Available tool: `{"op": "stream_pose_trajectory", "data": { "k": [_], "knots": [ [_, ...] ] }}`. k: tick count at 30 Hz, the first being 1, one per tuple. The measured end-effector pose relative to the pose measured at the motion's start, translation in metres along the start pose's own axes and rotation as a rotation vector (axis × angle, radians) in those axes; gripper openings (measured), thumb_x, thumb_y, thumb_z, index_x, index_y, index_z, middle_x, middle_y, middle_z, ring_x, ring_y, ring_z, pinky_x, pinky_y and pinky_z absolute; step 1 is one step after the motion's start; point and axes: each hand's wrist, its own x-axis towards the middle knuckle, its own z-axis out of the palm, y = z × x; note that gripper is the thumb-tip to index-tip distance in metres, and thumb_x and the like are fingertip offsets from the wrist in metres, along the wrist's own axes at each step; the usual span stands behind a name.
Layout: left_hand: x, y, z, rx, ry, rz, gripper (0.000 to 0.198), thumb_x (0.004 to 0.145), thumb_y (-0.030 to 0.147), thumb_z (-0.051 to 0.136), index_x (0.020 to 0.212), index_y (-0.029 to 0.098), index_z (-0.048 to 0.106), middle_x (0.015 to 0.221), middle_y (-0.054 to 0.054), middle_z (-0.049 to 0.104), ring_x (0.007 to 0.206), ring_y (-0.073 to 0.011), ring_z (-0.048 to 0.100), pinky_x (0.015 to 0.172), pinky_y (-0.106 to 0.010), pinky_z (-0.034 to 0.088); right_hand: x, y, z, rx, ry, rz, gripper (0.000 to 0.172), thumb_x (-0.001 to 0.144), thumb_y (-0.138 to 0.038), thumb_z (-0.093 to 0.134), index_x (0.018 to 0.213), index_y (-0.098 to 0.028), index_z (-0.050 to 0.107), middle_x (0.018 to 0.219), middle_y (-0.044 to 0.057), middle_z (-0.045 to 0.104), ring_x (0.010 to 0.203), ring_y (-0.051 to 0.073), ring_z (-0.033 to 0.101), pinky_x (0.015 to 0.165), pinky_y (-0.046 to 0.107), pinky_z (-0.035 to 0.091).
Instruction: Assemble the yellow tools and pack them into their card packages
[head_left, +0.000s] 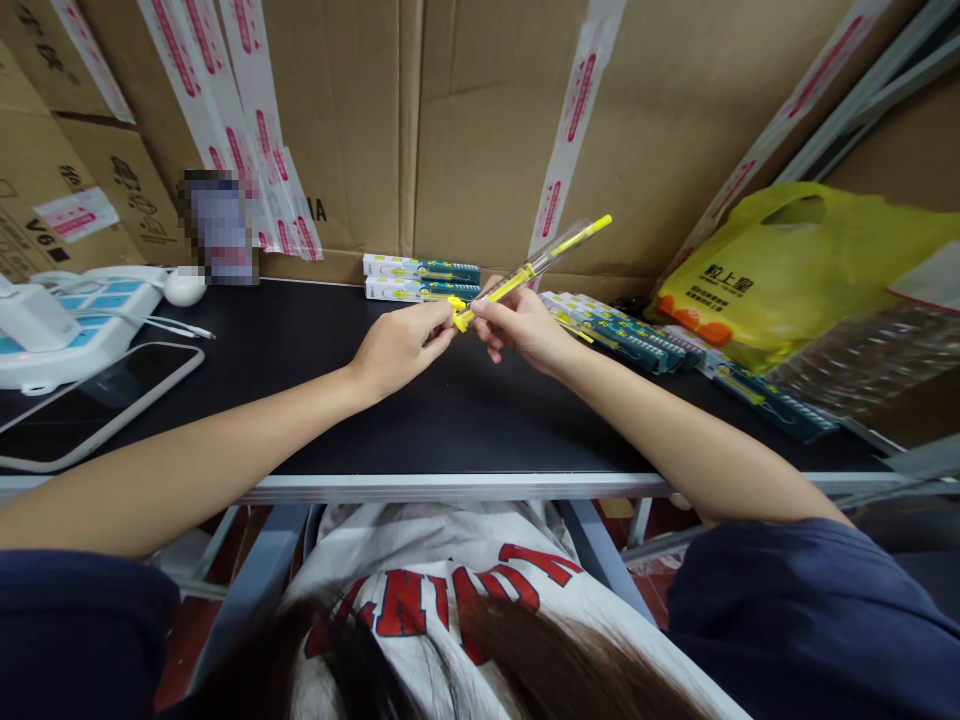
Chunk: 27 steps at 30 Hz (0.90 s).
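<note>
Both my hands meet above the middle of the black table (315, 400). My right hand (521, 325) is closed round a long yellow pen-like stick in a clear sleeve (536, 265), which points up and to the right. My left hand (397, 345) pinches the stick's lower yellow end with thumb and fingers. Just behind my hands lie two stacked green and white boxes (420, 278). A row of several similar boxes (622, 335) lies to the right of my right hand.
Cardboard cartons (450, 130) with red and white tape wall off the back. A yellow plastic bag (795, 270) and clear packaging sit at the right. A white power strip (67, 320), cables and a tablet (97, 405) lie at the left.
</note>
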Motion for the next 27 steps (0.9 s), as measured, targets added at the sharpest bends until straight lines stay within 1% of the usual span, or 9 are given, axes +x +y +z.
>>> {"op": "stream_pose_trajectory", "data": {
  "k": [4,7,10,12,14,17,20,23,27],
  "knots": [
    [0.000,-0.002,0.000,-0.029,-0.003,-0.027,0.014,0.090,0.020,0.054,0.076,0.019,0.054,0.073,0.000,0.059,0.065,-0.0130,0.051,0.065,-0.026,0.036,-0.001,0.003,0.000,0.003,-0.016,0.007,0.050,0.071,-0.054,0.082,0.081,-0.023,0.044,0.059,-0.005,0.064,0.040,0.007,0.047,0.037,0.020,0.049],
    [-0.002,-0.002,0.002,-0.075,-0.012,-0.072,0.013,0.088,0.022,0.056,0.075,0.019,0.054,0.071,0.001,0.059,0.063,-0.0125,0.051,0.063,-0.026,0.037,0.000,0.007,-0.001,0.029,-0.034,0.028,0.053,0.069,-0.057,0.083,0.080,-0.022,0.045,0.059,-0.004,0.065,0.040,0.007,0.049,0.038,0.021,0.051],
    [-0.002,0.002,0.004,-0.238,-0.040,-0.165,0.014,0.088,0.026,0.058,0.077,0.019,0.053,0.069,0.001,0.060,0.057,-0.0105,0.051,0.058,-0.024,0.038,0.001,0.010,-0.003,0.024,-0.037,0.054,0.053,0.067,-0.060,0.083,0.078,-0.021,0.048,0.057,-0.003,0.065,0.040,0.007,0.049,0.037,0.022,0.051],
    [-0.001,0.005,0.006,-0.419,-0.060,-0.257,0.015,0.090,0.029,0.058,0.080,0.019,0.053,0.070,0.001,0.062,0.051,-0.0085,0.052,0.054,-0.023,0.040,0.002,0.011,-0.004,-0.004,-0.009,0.049,0.053,0.069,-0.062,0.081,0.073,-0.020,0.049,0.052,-0.003,0.061,0.038,0.006,0.046,0.036,0.020,0.048],
    [0.002,0.008,0.007,-0.590,-0.085,-0.345,0.017,0.092,0.032,0.058,0.083,0.018,0.053,0.071,0.001,0.064,0.046,-0.0070,0.053,0.050,-0.021,0.042,0.002,0.010,-0.004,-0.021,0.036,0.014,0.052,0.072,-0.062,0.078,0.068,-0.021,0.047,0.045,-0.005,0.054,0.035,0.005,0.040,0.034,0.019,0.044],
    [0.005,0.010,0.008,-0.733,-0.131,-0.442,0.021,0.091,0.034,0.062,0.083,0.016,0.055,0.071,-0.001,0.068,0.044,-0.0058,0.053,0.049,-0.020,0.045,0.002,0.010,-0.001,-0.009,0.079,-0.040,0.054,0.076,-0.062,0.077,0.062,-0.022,0.043,0.038,-0.009,0.042,0.033,0.004,0.031,0.034,0.019,0.044],
    [0.005,0.009,0.010,-0.790,-0.159,-0.509,0.022,0.091,0.034,0.064,0.082,0.015,0.057,0.072,-0.001,0.070,0.045,-0.0051,0.054,0.050,-0.020,0.048,0.001,0.013,0.004,0.013,0.082,-0.037,0.055,0.077,-0.062,0.075,0.058,-0.022,0.042,0.036,-0.010,0.035,0.033,0.004,0.028,0.034,0.019,0.045],
    [0.003,0.009,0.012,-0.816,-0.182,-0.550,0.020,0.091,0.031,0.064,0.081,0.015,0.057,0.071,-0.001,0.070,0.046,-0.0050,0.054,0.050,-0.019,0.049,0.001,0.018,0.005,0.034,0.059,0.003,0.052,0.077,-0.061,0.075,0.059,-0.022,0.044,0.035,-0.011,0.035,0.032,0.004,0.027,0.033,0.019,0.044],
    [0.003,0.010,0.014,-0.775,-0.213,-0.582,0.014,0.093,0.022,0.056,0.080,0.018,0.051,0.064,0.004,0.060,0.044,-0.0060,0.049,0.049,-0.021,0.047,0.003,0.024,0.003,0.049,0.032,0.062,0.051,0.076,-0.061,0.076,0.062,-0.021,0.047,0.035,-0.011,0.035,0.032,0.004,0.026,0.033,0.020,0.045]
  ]
}}
